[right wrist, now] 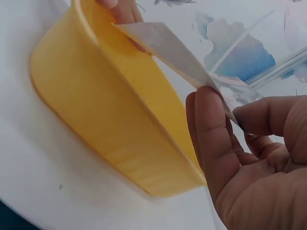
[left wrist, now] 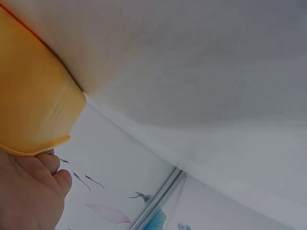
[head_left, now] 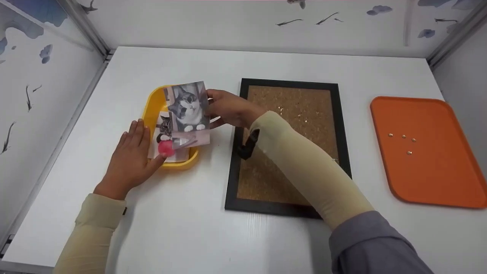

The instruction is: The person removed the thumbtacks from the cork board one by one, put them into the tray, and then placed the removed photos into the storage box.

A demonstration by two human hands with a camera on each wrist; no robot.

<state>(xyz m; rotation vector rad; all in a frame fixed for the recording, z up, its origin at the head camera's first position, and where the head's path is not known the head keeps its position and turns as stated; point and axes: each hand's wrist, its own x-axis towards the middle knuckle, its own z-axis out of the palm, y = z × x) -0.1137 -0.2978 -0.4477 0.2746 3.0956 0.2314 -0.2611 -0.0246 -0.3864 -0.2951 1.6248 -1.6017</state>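
Observation:
My right hand point(head_left: 230, 108) pinches a cat photo point(head_left: 188, 110) by its right edge, with the picture facing up. The photo is above the yellow basket point(head_left: 182, 166) and covers part of it. In the right wrist view, the thumb and fingers point(right wrist: 211, 127) are on opposite sides of the photo point(right wrist: 172, 50). Another cat photo point(head_left: 163, 127) with a pink round shape lies in the basket, partly hidden. My left hand point(head_left: 131, 156) rests with straight fingers at the basket's left rim, its thumb reaching over the front. The left wrist view shows the basket's outer wall point(left wrist: 38, 91) beside that hand.
A black-framed cork board point(head_left: 262, 182) lies right of the basket, under my right forearm, with several small shiny pins on its cork. Farther right, an orange tray point(head_left: 437, 171) holds several similar pins point(head_left: 409, 153). Printed wall panels border the white table point(head_left: 182, 228).

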